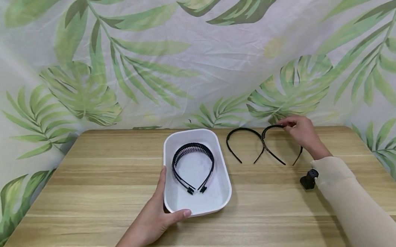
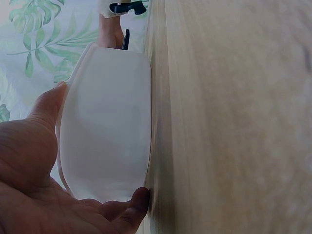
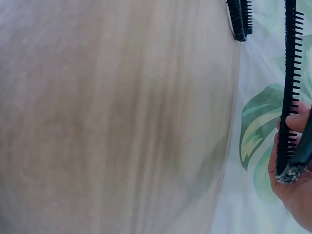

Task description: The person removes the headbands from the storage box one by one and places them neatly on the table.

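A white plastic tub (image 1: 225, 174) stands on the table at the middle, with my left hand (image 1: 153, 217) gripping its near left corner. In the left wrist view the thumb is at the tub's rim and the fingers bend around its side. Inside the tub lie stacked black toothed headbands (image 1: 192, 145), their ends toward me. Farther right, my right hand (image 1: 301, 133) pinches a black headband (image 1: 275, 156) near the top of its curve. The right wrist view shows comb-like teeth along that band (image 3: 288, 73). Another black headband (image 1: 242, 129) lies between it and the tub, overlapping its side.
The wood-grain table (image 1: 97, 196) ends at the back against a hanging leaf-print cloth (image 1: 215, 70). A small black device (image 1: 309, 179) is fixed at the right sleeve's cuff.
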Demonstrator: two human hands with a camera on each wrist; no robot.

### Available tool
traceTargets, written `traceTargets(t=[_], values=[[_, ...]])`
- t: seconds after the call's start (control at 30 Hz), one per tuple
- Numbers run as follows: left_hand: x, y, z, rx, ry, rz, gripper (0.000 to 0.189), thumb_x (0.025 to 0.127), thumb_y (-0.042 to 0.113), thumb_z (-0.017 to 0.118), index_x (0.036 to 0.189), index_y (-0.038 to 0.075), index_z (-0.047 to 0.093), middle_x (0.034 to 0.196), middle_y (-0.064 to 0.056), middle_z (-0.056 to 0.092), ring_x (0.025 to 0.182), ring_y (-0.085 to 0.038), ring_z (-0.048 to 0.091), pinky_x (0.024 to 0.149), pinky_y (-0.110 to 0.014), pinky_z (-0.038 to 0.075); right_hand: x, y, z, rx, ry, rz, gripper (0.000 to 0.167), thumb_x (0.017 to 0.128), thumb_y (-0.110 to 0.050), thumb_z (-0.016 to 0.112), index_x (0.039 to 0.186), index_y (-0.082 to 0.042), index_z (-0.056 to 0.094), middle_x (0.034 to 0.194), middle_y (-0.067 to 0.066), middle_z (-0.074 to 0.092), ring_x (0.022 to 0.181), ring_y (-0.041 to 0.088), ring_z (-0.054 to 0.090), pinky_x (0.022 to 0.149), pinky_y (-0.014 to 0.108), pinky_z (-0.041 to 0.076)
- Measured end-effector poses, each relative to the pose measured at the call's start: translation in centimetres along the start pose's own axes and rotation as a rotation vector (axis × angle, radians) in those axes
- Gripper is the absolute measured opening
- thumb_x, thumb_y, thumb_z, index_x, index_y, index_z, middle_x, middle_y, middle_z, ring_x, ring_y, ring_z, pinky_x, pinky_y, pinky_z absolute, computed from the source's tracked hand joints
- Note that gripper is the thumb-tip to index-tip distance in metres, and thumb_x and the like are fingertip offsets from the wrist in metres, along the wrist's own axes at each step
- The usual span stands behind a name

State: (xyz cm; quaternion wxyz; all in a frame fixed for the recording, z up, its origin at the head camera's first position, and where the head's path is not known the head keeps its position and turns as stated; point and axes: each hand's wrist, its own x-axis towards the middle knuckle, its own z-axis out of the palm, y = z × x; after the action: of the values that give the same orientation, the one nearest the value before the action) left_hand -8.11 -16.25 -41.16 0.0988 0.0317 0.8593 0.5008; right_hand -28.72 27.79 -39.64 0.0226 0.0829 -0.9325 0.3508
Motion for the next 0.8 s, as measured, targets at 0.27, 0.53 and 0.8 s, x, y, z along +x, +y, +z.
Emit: traceTargets(t=[0.27,0.53,0.8], values=[[0.1,-0.1,0.1,0.000,0.000,-0.002,0.136,0.082,0.035,0.091,0.169,0.022,-0.012,0.178,-0.008,0.005,0.158,-0.030,0.028,0.125,-0.052,0.023,0.0,0.6,0.1,0.012,-0.010,0.021,0.033,0.103,0.007,0.049,0.126,0.005,0.072,0.135,0.032,0.063,0.121,0.047,0.058,0.095,0.058,0.051],[0.1,-0.2,0.2,-0.001,0.003,-0.010,0.135,0.081,0.036,0.091,0.169,0.027,-0.011,0.178,-0.004,0.006,0.157,-0.028,0.029,0.126,-0.042,0.025,0.4,1.4,0.3,0.006,-0.019,0.037,0.033,0.103,0.006,0.049,0.126,0.006,0.071,0.134,0.033,0.063,0.124,0.049,0.056,0.101,0.063,0.048],[0.0,-0.3,0.3,-0.001,0.008,-0.014,0.134,0.081,0.037,0.092,0.169,0.030,-0.010,0.178,-0.002,0.007,0.157,-0.027,0.030,0.124,-0.029,0.026,0.7,1.9,0.3,-0.002,-0.030,0.051,0.031,0.103,0.006,0.051,0.127,0.008,0.071,0.133,0.034,0.064,0.124,0.051,0.056,0.100,0.063,0.048]])
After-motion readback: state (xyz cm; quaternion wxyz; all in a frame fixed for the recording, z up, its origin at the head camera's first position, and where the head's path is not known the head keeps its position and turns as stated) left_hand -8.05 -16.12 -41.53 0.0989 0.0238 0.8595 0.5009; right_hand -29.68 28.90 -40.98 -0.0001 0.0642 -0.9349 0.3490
